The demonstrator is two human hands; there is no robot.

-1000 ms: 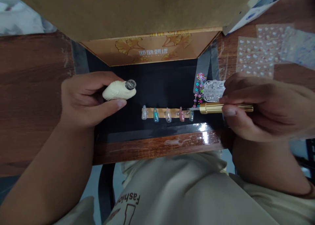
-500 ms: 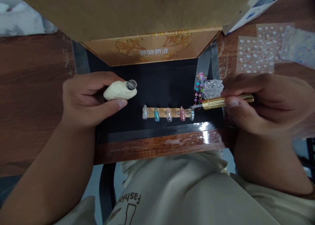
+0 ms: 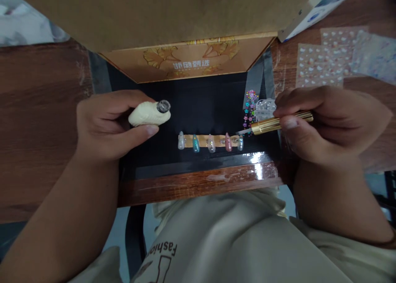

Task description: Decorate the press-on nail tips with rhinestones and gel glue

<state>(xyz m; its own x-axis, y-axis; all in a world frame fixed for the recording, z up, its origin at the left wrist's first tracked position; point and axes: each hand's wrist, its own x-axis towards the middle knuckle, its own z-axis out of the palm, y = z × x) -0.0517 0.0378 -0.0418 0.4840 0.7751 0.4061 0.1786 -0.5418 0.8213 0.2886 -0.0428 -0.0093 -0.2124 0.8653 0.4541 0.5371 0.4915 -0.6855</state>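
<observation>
My left hand point(image 3: 107, 124) is closed around a cream-coloured nail polish bottle point(image 3: 147, 114), tilted with its uncapped dark neck pointing right. Between the fingers and thumb of my right hand point(image 3: 324, 122) is a gold-handled polish brush point(image 3: 267, 125). Its bristle tip points left, close above the rightmost false nail point(image 3: 240, 142); I cannot tell whether they touch. Several false nails stand in a row on a wooden strip point(image 3: 202, 141), among them a teal nail point(image 3: 196, 143) and a pink nail point(image 3: 228, 142).
Small colourful flower gems point(image 3: 249, 107) lie beside a clear round gem case point(image 3: 265, 109), partly behind my right hand. A large cardboard box point(image 3: 192, 62) rises at the back of the black mat point(image 3: 185, 101). Sticker sheets point(image 3: 320, 66) lie at the right, a white plastic bag point(image 3: 26, 27) at far left.
The brush in my right hand has shifted slightly up and left, its tip now just above the rightmost nail. My left hand keeps the bottle in nearly the same place.
</observation>
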